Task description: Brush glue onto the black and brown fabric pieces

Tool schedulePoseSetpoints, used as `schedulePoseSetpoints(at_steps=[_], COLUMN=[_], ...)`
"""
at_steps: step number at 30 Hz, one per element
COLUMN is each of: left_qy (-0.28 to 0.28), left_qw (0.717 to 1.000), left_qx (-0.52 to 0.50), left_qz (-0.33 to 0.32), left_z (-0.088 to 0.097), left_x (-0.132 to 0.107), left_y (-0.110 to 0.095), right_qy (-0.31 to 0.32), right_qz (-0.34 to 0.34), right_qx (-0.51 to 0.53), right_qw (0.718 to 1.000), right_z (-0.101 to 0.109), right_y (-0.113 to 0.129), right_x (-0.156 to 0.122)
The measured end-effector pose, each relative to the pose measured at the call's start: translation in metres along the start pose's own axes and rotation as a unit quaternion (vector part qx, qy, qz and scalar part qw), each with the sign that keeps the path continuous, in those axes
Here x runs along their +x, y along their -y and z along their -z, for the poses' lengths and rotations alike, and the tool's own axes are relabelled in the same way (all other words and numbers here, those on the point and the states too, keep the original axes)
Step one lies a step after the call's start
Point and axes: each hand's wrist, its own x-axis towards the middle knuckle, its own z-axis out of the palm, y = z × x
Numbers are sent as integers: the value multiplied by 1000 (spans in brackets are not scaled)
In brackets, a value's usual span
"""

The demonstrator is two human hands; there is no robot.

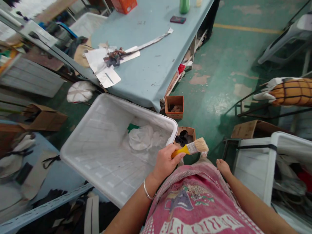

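Gripping a paintbrush (188, 149) by its yellow handle, the left hand (165, 162) is seen in the head view with its fingers wrapped closed around the grip, a thin bangle (147, 191) sitting on the wrist behind it. The brush is held nearly level and juts out to the right of the fist, so that the handle is mostly buried in the hand, the metal ferrule stands just beyond the thumb, and the pale, slightly splayed bristles form the far end, well clear of the fingers. The bristles look dry and light tan; no paint can be made out on them. The right hand (223, 166) is found to the right of the brush, near the bristle tip but apart from it, resting low at the edge of a pink printed garment (195, 201); whether its fingers are spread or curled cannot be told, and nothing is seen held in it. Just to the left of the left hand a large white plastic tub (102, 152) is placed, its rim touching or nearly touching the knuckles, with crumpled white material (142, 138) lying inside it. Directly beyond the brush a small cardboard box (185, 135) with dark contents is set on the green floor, and a second box (174, 106) lies further off, beside a blue-grey table (151, 58).
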Motion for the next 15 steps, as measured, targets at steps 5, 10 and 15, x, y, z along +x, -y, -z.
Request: schedulePoseSetpoints(at_steps=[5, 10, 15], left_qy=[15, 8, -10], left_qw=[998, 995, 984], left_qx=[43, -9, -90], left_qz=[32, 95, 152], left_z=[-38, -113, -220], left_x=[45, 102, 183], left_y=[-33, -75, -118], right_qy=[12, 15, 6], right_qz=[-24, -33, 1], right_qx=[39, 167, 340], right_qw=[999, 985, 941], right_z=[50, 129, 242], right_y=[-44, -67, -66], right_x=[-10, 12, 68])
